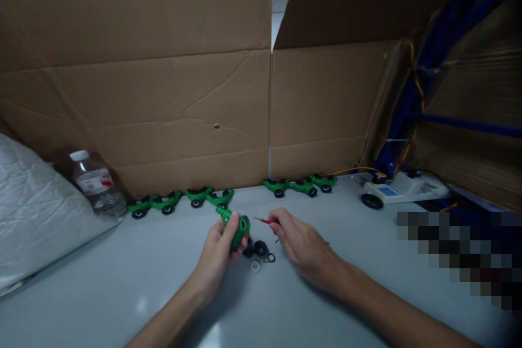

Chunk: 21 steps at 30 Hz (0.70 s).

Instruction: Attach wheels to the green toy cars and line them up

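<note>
My left hand [223, 240] is closed around a green plastic valve body [242, 225], whose round open end faces right. In my right hand [294, 236] is a thin red tool with a metal tip [264, 220]; the tip points left toward the valve body, with a gap between them. Part of the tool is hidden inside the fingers. Below and between the hands lie black round parts [260, 248], a black ring [271, 257] and a white ring [255, 266] on the white table [163, 293].
Several green valves with black round ends [302, 187] stand in a row along the cardboard wall [183, 109]. At left are a plastic bottle [95, 185] and a white bag [44, 217]. A white device [403, 187] with wires sits at right beside a blue frame [428, 65].
</note>
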Available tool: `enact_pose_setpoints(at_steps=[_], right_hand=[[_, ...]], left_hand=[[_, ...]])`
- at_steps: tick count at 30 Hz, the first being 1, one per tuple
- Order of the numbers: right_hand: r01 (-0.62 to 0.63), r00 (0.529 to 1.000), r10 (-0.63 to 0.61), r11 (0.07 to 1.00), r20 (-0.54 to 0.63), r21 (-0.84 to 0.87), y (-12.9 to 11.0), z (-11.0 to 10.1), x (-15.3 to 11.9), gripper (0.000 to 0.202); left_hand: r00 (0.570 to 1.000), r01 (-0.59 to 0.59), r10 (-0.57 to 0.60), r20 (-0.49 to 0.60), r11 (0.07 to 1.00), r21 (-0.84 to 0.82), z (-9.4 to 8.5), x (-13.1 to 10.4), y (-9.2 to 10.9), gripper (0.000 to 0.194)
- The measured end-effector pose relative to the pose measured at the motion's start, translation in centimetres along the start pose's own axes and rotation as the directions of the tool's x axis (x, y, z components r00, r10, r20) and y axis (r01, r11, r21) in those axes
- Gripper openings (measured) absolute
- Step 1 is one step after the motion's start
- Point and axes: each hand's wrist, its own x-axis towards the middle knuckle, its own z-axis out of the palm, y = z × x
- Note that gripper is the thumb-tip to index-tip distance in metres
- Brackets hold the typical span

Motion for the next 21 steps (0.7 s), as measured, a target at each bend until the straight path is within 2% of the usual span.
enact_pose_setpoints(at_steps=[2,4,9,14,16,21], right_hand=[[0.09,0.996,-0.09,0.996,0.011,-0.01,-0.6,-0.4,0.2,0.017],[0.141,0.99,-0.14,0.989,0.026,-0.052,-0.9,-0.8,0.3,0.017],[0.153,0.988,-0.148,0.977,0.047,-0.15,-1.2,-1.6,0.5,0.018],[0.203,0.978,-0.196,0.975,0.078,-0.094,-1.4,-1.9,0.3,0.022],[0.194,0.979,-0.189,0.979,0.08,-0.063,-1.5,-2.0,0.2,0.021],[0.207,0.976,-0.204,0.977,0.07,-0.047,-1.8,-2.0,0.2,0.018]], left_hand=[[0.994,0.061,-0.058,0.091,0.998,-0.026,0.1,0.0,0.3,0.056],[0.987,0.115,-0.109,0.115,0.992,-0.045,0.2,0.0,0.6,0.056],[0.983,0.15,-0.146,0.114,0.988,-0.029,0.5,0.0,1.3,0.056],[0.968,0.2,-0.198,0.156,0.98,0.008,0.4,0.6,0.8,0.054],[0.971,0.204,-0.206,0.119,0.979,0.023,0.2,0.9,0.6,0.054],[0.963,0.237,-0.247,0.109,0.967,0.099,-0.2,0.7,0.8,0.053]])
